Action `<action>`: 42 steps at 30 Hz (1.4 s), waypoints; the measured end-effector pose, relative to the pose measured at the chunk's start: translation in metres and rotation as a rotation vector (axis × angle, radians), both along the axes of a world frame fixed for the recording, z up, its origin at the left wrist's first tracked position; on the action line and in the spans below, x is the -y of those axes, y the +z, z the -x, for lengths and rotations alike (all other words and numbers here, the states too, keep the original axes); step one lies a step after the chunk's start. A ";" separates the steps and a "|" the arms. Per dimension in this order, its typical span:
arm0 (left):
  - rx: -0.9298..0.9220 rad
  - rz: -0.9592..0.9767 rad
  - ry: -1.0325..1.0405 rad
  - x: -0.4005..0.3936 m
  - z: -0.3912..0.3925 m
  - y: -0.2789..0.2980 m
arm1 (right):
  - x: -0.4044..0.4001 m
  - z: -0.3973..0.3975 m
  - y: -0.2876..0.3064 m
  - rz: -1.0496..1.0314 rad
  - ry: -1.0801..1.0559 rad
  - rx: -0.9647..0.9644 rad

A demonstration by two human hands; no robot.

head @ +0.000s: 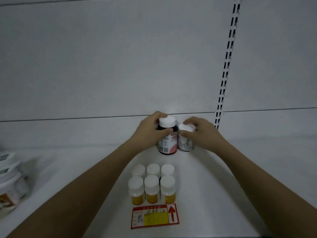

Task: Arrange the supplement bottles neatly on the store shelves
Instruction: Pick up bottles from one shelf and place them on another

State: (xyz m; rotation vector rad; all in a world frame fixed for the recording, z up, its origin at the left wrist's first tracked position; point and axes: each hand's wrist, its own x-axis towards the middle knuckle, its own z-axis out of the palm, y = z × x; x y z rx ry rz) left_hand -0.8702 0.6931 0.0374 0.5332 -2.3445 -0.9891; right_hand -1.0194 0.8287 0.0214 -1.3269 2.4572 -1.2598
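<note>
At shelf back, left hand (pixel 149 133) fingers wrapped around dark bottle (pixel 167 140), right hand (pixel 201 133) pinching white bottle (pixel 186 140) cap.

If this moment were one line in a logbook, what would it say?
left hand: gripping dark bottle | right hand: gripping white bottle | bottles: upright, side by side, back of shelf

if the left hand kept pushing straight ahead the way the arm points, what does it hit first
Probably the shelf's back panel. The left hand already grips the dark bottle, which stands near the back of the shelf, so bottle and fingers would likely meet that panel first. The gap behind is hard to judge.
</note>
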 end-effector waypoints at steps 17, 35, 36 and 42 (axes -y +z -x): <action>-0.024 -0.085 0.082 -0.017 0.009 0.010 | -0.009 0.001 0.008 0.033 0.074 0.235; -0.270 -0.054 0.209 0.012 -0.409 0.155 | 0.034 -0.334 0.170 0.160 0.542 0.216; -0.269 -0.043 0.247 0.014 -0.438 0.155 | 0.045 -0.360 0.170 0.153 0.571 0.218; -0.255 0.004 0.435 0.030 -0.589 0.163 | 0.108 -0.505 0.176 0.161 0.738 0.207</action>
